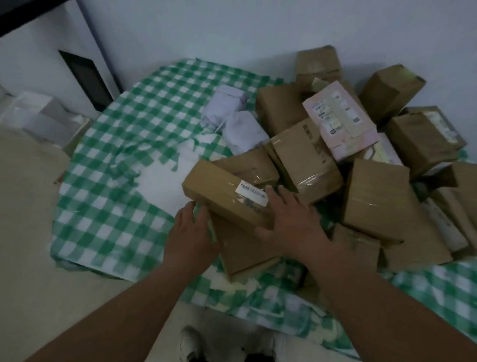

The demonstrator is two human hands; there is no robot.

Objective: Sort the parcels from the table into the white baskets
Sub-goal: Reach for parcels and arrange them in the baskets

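both hands on the box (224,195) at the pile's near edge, long axis running left-right, left hand (190,234) cupping the near-left end, right hand (294,217) spread flat on the right end, so probably a two-handed lift.

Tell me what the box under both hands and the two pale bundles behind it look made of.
Box: brown matte cardboard, likely; glossy clear tape and a white paper label show on it. Pale bundles: seemingly soft grey-white plastic mailer bags, crumpled and wrinkled; paper wrap is possible.
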